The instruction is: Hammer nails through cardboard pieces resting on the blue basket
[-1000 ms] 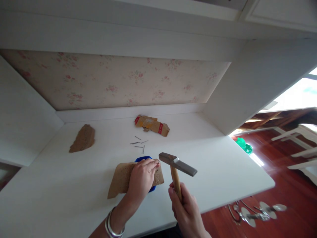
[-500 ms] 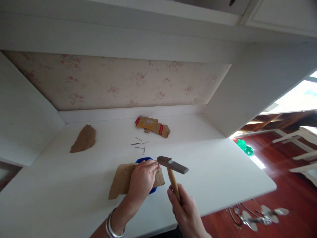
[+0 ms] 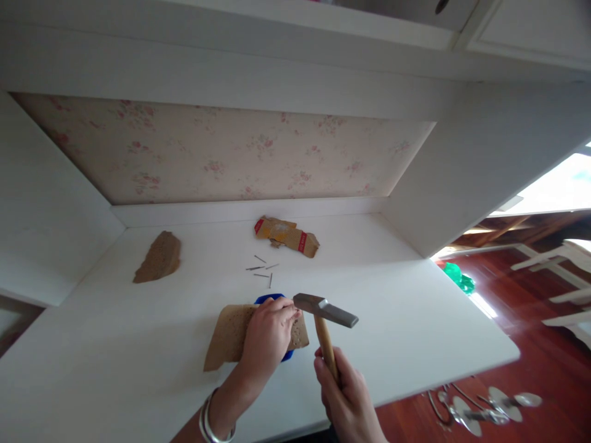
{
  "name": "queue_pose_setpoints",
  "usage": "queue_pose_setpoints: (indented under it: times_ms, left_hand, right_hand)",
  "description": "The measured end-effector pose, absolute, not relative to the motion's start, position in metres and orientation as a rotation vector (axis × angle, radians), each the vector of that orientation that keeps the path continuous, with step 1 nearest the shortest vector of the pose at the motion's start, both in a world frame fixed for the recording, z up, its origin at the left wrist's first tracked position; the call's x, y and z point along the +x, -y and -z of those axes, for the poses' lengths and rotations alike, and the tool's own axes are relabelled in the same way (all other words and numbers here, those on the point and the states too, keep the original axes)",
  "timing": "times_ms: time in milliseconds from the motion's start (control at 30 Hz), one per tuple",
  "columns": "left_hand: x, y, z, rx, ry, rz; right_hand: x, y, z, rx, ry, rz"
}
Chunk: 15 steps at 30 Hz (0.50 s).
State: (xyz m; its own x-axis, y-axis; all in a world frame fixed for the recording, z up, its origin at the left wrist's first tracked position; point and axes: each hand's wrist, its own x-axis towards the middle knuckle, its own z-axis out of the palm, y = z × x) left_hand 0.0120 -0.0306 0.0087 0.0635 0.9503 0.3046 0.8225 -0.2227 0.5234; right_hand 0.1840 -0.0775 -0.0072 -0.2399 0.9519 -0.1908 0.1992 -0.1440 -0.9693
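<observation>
A piece of brown cardboard (image 3: 226,332) dotted with small holes lies over a blue container (image 3: 287,355), whose edges show at the back and front. My left hand (image 3: 268,329) rests on the cardboard's right part, thumb and fingers pinched together at the tips. What is between them is hidden near the hammer head. My right hand (image 3: 341,387) grips the wooden handle of a hammer (image 3: 325,311). The narrow end of its steel head is right at my left fingertips; whether it touches them I cannot tell. Several loose nails (image 3: 262,267) lie behind the container.
A torn cardboard piece with red and yellow print (image 3: 286,235) lies at the back of the white table (image 3: 392,295). Another brown cardboard scrap (image 3: 158,257) is at the left. White side panels and a shelf enclose the table. A metal lamp-like fixture (image 3: 484,406) lies on the red floor.
The hammer head has turned slightly, its broad end shifting a little right and down. My left hand stays pinched on the cardboard. The whole view has shifted slightly.
</observation>
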Motion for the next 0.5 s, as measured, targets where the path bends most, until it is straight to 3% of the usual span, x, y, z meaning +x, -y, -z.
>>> queue_pose_setpoints:
  times_ms: [500]
  left_hand:
    - [0.0123,0.0313,-0.0056,2.118,-1.811,-0.867]
  right_hand:
    - [0.1859,0.0803,0.0091,-1.365,1.385,-1.521]
